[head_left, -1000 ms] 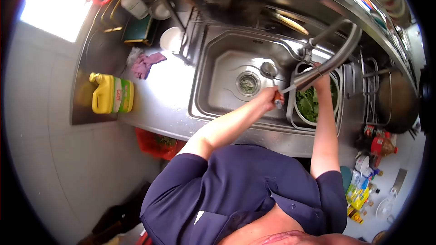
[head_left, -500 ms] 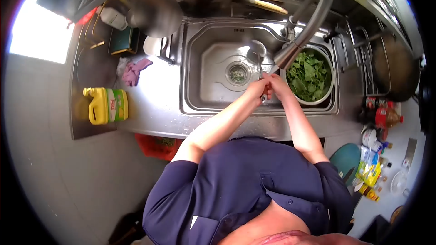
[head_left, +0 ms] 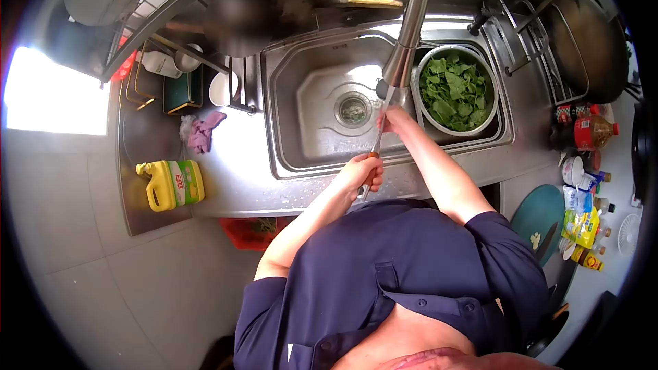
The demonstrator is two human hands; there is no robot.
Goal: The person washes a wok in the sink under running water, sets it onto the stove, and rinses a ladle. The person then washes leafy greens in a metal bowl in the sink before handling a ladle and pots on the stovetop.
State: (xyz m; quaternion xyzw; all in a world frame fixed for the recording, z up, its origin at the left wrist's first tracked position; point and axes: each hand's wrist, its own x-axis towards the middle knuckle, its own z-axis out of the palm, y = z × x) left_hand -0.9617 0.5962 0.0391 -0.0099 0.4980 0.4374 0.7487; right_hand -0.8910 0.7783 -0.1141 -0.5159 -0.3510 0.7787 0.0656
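Note:
My left hand (head_left: 363,173) is closed around the brown handle of a long metal ladle (head_left: 376,142) at the front edge of the sink. The ladle's shaft points away from me, and its head is mostly hidden behind the faucet. My right hand (head_left: 396,120) is closed on the shaft farther up, just below the faucet spout (head_left: 397,72); its fingertips are partly hidden. Beneath the hands is the steel sink (head_left: 312,133), with bits of green in its drain (head_left: 354,111). A metal pot (head_left: 495,96) full of green leaves (head_left: 456,92) stands right of my right hand.
Left on the counter are a yellow jug (head_left: 175,183), a pink cloth (head_left: 202,131) and a white bowl (head_left: 223,89). To the right are a wire rack (head_left: 541,48), bottles (head_left: 593,132) and a green cutting board (head_left: 534,216) with a knife. A red container (head_left: 240,233) sits below the counter.
My left hand has drawn back toward my body with the ladle's handle, away from my right hand. My right hand has shifted slightly left and away from me. The whole view has turned a little.

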